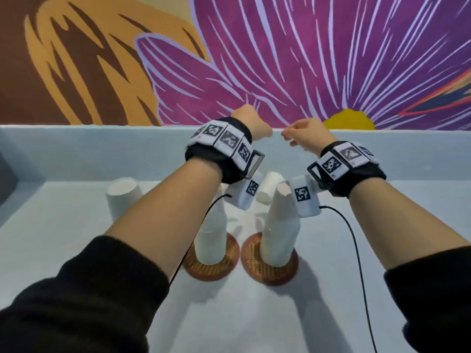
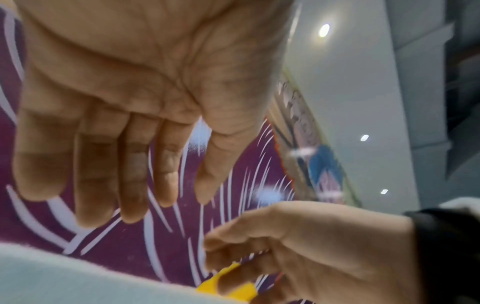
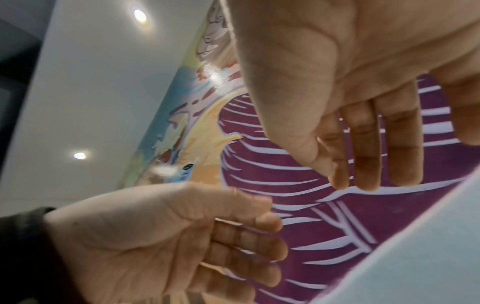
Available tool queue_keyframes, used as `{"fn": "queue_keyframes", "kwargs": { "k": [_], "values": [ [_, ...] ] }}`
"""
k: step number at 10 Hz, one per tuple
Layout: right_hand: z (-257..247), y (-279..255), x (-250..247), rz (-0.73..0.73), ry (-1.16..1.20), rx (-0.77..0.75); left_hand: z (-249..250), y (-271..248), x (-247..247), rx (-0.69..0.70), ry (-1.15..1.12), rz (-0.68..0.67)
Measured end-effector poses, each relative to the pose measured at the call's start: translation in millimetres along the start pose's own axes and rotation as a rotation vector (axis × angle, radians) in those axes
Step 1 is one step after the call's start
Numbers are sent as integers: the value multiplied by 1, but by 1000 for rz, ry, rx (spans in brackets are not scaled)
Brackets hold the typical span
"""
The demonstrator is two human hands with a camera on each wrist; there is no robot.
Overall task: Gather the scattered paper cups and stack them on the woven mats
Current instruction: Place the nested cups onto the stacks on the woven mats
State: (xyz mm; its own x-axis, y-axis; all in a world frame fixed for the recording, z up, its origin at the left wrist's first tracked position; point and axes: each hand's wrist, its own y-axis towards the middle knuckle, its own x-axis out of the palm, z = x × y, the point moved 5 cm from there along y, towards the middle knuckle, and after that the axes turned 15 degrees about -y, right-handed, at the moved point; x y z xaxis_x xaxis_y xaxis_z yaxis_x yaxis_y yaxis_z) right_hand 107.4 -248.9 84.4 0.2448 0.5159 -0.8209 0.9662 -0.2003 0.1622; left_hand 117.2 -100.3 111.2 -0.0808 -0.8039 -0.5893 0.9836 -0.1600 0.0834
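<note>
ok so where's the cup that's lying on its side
In the head view the tipped paper cup lies behind the two cup stacks, near the tray's back wall, partly hidden by the wrist cameras; an upside-down cup stands off to the left.

In front of me is a big mural wall [image 1: 305,59], purple flower petals with a yellow centre, brown and orange on the left. Pale blue table [image 1: 254,314] with a raised back edge. Round ceiling lights [image 3: 139,15] overhead.

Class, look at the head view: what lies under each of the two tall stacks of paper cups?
Each stack stands on a round woven mat: the left stack on the left mat, the right stack on the right mat. The mat centres are covered by the cups.
</note>
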Motion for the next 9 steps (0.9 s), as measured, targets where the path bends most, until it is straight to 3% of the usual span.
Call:
{"fn": "queue_keyframes", "kwargs": {
  "k": [2, 3, 4, 6, 9],
  "values": [
    [86, 25, 12, -162, -71, 160, -54, 137, 68, -187, 345, -82],
    [115, 39, 27, -221, -90, 192, -31, 84, 68, -155, 430, -121],
    [131, 50, 46, -265, -78, 198, -46, 67, 78, -221, 498, -161],
    [145, 80, 94, -329, -52, 172, -98, 108, 131, -130, 749, -341],
    [159, 94, 161, -394, -98, 182, -180, 138, 157, -169, 829, -306]
  ]
}}
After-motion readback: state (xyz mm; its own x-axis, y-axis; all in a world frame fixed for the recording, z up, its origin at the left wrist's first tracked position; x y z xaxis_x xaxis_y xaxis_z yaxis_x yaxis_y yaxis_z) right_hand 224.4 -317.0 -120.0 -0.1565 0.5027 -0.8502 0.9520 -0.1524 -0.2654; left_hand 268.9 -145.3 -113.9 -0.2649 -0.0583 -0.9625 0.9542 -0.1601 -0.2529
